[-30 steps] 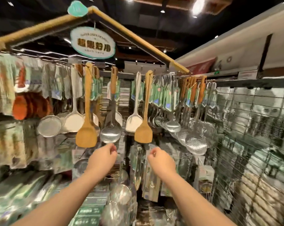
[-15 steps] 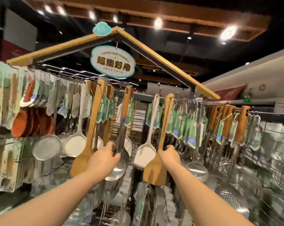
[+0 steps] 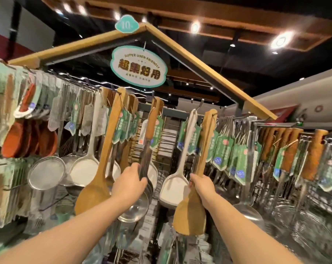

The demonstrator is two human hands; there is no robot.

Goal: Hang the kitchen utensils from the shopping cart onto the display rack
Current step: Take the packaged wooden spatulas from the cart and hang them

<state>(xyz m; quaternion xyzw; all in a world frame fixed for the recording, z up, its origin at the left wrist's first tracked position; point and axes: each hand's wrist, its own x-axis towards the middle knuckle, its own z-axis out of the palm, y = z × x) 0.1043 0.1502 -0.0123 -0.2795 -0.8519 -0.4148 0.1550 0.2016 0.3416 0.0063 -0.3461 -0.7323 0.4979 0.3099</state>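
Hanging from the middle hooks of the display rack [image 3: 271,125], the wooden spatula [image 3: 190,216] has the right hand [image 3: 201,184] curled round its neck, probably stiff and light, while the left hand [image 3: 129,184] wraps the thin shanks of the steel ladles [image 3: 134,208] — likely heavier, slick, apt to swing.

Bright spotlights [image 3: 280,41] flare overhead amid gloom; edges bowed and smeared, perhaps from motion.
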